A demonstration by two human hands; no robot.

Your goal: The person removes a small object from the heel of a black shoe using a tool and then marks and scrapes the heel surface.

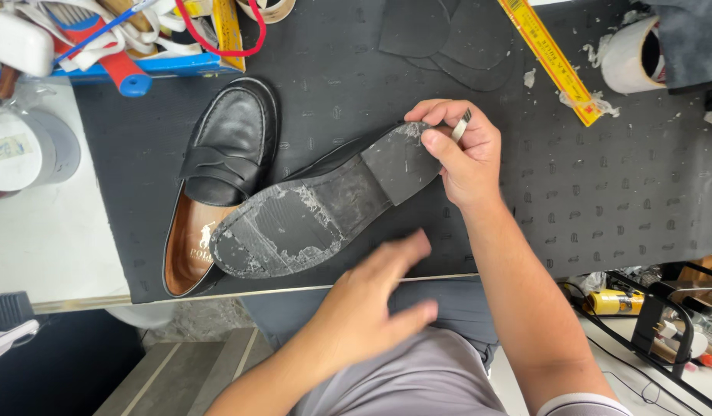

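Right now your right hand pinches the heel end of the upturned black shoe, thumb on the heel block, fingers curled round the back edge. A small metal tool pokes out between those fingers; which kind I cannot tell. The hand is closed on both at once. The shoe lies sole-up on the dark mat on the table, toe toward you and near the front edge, touching the second loafer that sits upright beside it. The sole carries patchy grey-white residue, thickest at the toe and along the rim.

Your left hand is open, fingers spread, holding nothing. It's blurred and hovering just below the toe, not touching that I can see.

Risks, as I judge them:
- One-point grip at the heel only. The toe is free, so any push from the tool could swing the shoe round and knock the other loafer.
- Toe sits near the table edge; a slide toward you could tip it off into your lap.
- Tool shares the hand with the heel. If the pinch slips, its tip may scratch the heel block or nick your thumb.
- Left palm lies in line with the sole, so a tool skid along it heads straight there.
- Loose white flakes on the mat near the yellow ruler and the tape roll could stick back onto the sole.
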